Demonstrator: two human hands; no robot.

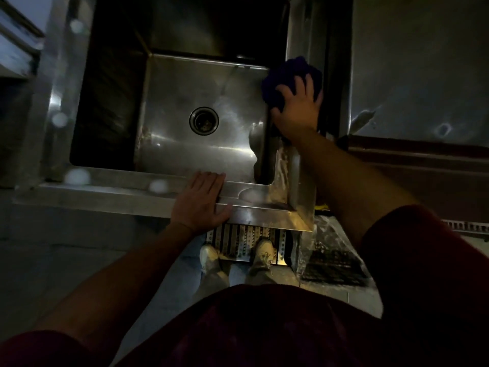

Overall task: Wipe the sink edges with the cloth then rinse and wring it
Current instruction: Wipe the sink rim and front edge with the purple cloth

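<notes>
A deep steel sink (105, 178) fills the upper middle of the head view, with a round drain (203, 120) in its floor. My right hand (297, 107) presses a dark purple cloth (288, 72) onto the sink's right edge, fingers spread over it. The cloth bunches out past my fingertips toward the back. My left hand (199, 201) rests flat on the front edge, fingers straight and pointing toward the basin. Wet streaks shine on the front right corner (284, 178) of the rim.
A second steel surface (423, 62) lies to the right across a dark gap. Below the sink front, my shoes (262, 254) stand on a perforated floor grate (243, 242). A dark mat (333, 266) lies on the floor at right. Shelving shows at far left.
</notes>
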